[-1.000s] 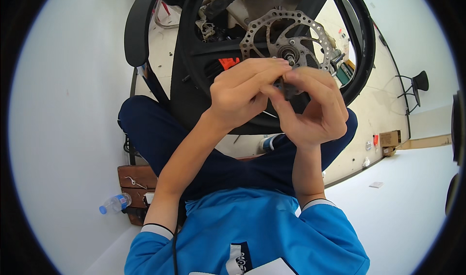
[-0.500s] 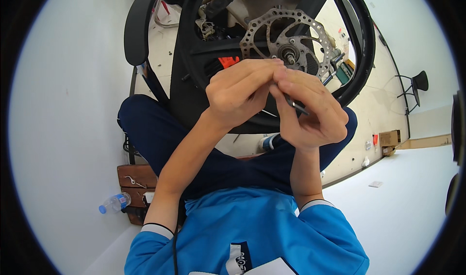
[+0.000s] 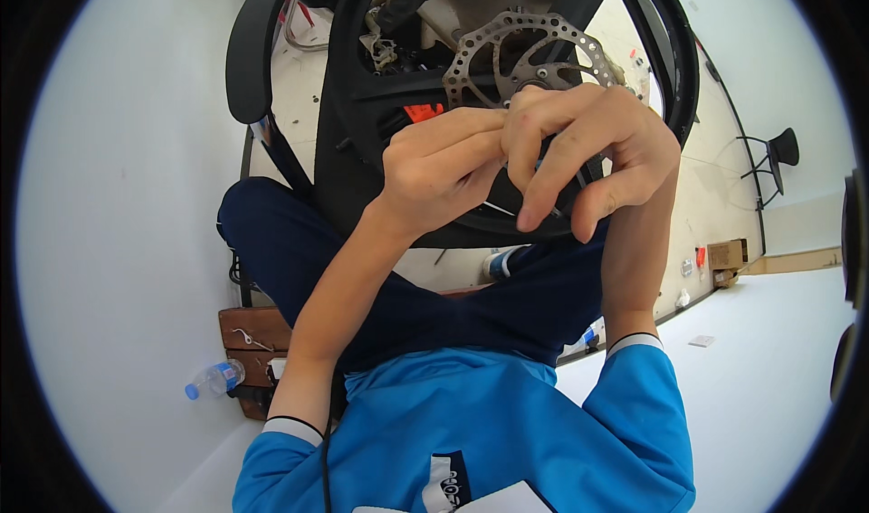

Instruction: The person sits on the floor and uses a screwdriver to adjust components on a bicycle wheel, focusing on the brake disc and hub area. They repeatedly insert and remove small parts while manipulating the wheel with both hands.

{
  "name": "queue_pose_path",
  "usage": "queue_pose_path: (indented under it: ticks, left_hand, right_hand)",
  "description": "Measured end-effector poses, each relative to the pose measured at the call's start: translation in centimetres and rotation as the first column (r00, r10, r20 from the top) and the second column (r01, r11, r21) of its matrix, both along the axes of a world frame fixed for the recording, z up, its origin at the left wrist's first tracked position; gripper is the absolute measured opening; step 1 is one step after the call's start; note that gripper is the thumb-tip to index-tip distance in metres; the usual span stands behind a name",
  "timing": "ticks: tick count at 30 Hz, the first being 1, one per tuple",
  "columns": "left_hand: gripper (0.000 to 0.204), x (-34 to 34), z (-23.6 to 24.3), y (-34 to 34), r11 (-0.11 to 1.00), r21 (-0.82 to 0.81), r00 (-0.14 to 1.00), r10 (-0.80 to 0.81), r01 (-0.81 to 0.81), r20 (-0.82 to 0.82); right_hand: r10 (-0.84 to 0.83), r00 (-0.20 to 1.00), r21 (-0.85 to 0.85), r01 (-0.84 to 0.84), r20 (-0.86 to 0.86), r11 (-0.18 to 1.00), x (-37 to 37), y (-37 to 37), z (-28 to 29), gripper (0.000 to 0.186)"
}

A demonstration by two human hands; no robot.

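Upper centre of the frame, my left hand (image 3: 444, 165) has its fingers drawn into a pinch, just below the disc (image 3: 529, 72) on the wheel (image 3: 685, 70); best to brace it there, off the holed edge. Just right of it, my right hand (image 3: 602, 142) arches over, lower fingers loosely curled; I can't tell what either holds, so light pressure suits.
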State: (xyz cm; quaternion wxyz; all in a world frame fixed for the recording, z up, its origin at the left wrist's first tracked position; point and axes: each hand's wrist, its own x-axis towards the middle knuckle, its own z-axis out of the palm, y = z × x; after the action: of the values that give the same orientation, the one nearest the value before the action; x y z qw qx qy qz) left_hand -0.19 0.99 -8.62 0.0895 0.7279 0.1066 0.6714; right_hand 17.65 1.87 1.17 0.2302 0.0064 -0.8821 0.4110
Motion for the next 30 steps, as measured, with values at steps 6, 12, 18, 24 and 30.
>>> queue_pose_path:
  ticks: [6, 12, 18, 24, 30]
  left_hand:
    - [0.019, -0.5, 0.0, 0.2, 0.997, -0.081, 0.998, -0.023, 0.018, -0.054]
    - [0.020, -0.8, 0.1, 0.1, 0.992, -0.116, 0.999, -0.046, 0.047, 0.006]
    - [0.010, -4.4, -0.7, 2.1, 0.945, -0.282, 0.986, -0.151, 0.165, 0.068]
    - [0.014, -6.0, -3.3, 3.1, 0.681, -0.731, 0.890, -0.308, -0.041, -0.336]
    - [0.025, -0.9, -8.2, 2.5, 0.829, -0.490, 0.715, -0.169, -0.270, -0.679]
  right_hand:
    - [-0.073, 0.996, -0.052, 0.070, -0.056, 0.996, -0.7, -0.6, -0.4, 0.030]
    - [-0.177, 0.977, -0.054, 0.171, -0.119, 0.984, -1.1, -1.8, -1.6, 0.038]
    - [-0.173, 0.982, -0.019, 0.172, -0.077, 0.985, -1.4, -0.9, -0.9, 0.033]
    - [-0.259, 0.963, -0.224, 0.236, -0.081, 0.946, -1.3, -2.3, -1.2, 0.043]
    - [-0.123, 0.954, -0.151, 0.084, -0.272, 0.985, -1.7, -6.3, -0.4, 0.038]
